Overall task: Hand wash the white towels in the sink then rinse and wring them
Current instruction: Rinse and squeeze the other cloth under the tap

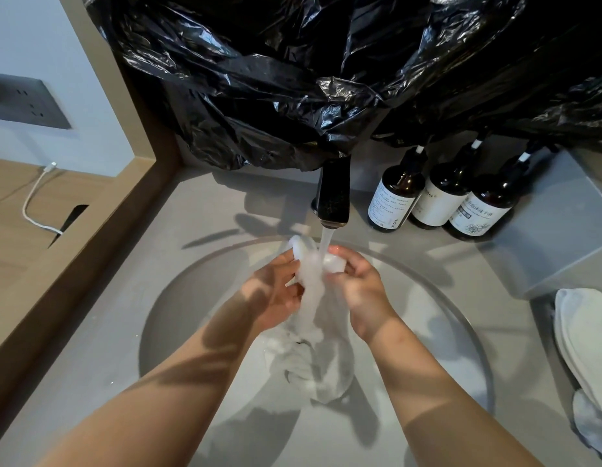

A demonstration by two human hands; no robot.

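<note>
White wet towel (313,291) under running tap (333,193), over round sink (191,298). Left hand (276,291) and right hand (356,288) each pinch its bunched top; rest hangs into basin. More towels (582,335) on grey tabletop (225,203), right. Three bottles (441,197) behind.

Middle brown bottle (439,200) showed only "ter" on its white label; the left bottle's (393,202) fine print and the right bottle's (483,214) characters were too blurred to read.
</note>
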